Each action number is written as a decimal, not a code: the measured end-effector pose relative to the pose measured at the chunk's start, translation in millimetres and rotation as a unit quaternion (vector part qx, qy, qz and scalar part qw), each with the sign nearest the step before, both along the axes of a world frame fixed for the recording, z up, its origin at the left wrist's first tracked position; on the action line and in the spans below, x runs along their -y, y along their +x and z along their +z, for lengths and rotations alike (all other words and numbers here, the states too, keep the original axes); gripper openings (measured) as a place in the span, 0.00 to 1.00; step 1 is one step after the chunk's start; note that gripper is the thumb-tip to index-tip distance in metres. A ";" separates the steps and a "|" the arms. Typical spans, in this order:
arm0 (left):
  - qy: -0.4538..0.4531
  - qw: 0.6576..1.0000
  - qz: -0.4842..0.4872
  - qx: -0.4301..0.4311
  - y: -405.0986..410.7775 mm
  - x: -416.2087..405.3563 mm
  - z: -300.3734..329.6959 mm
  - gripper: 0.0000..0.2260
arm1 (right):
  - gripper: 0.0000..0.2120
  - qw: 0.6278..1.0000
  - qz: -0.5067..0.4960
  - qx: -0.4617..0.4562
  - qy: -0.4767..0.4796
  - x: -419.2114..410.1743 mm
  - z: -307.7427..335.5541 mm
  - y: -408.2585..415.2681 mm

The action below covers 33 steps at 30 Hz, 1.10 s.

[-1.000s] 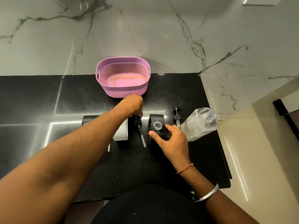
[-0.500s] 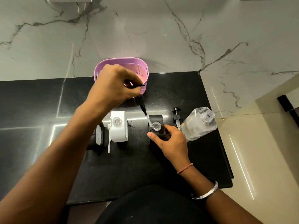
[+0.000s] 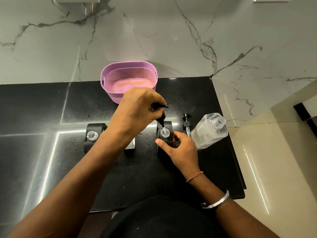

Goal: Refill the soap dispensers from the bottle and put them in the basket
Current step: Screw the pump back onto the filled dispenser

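**Pump head lowered into the black dispenser**

The left hand [image 3: 137, 109] gripped a black pump head [image 3: 160, 115], fingers curled round its top, with the clear dip tube reaching into the open neck of the black soap dispenser [image 3: 165, 134] on the dark counter [image 3: 42, 152]. The right hand [image 3: 180, 148] held that dispenser's body, thumb at its front and fingers wrapped round its right side. A second black dispenser [image 3: 93, 134] stood uncapped to the left, and a white dispenser [image 3: 131, 146] showed only partly under the left forearm. Another pump head [image 3: 186, 124] lay just beside the clear refill bottle [image 3: 208, 131], uncapped and leaning at the right. The pink basket [image 3: 111, 79] stood at the back against the marble wall [image 3: 154, 31].
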<state>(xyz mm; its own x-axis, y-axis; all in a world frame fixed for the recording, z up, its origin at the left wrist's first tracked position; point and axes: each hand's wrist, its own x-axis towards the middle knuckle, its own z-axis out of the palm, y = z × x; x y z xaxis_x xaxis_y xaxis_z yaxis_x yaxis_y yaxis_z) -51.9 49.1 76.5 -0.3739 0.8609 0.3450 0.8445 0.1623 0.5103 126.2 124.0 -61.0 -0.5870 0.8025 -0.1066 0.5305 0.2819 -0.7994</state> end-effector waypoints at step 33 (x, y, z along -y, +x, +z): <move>-0.067 0.960 -0.036 0.270 34.2 22.5 -138.4 0.50 | 0.16 0.980 0.063 -0.084 0.168 -18.4 18.5 -6.7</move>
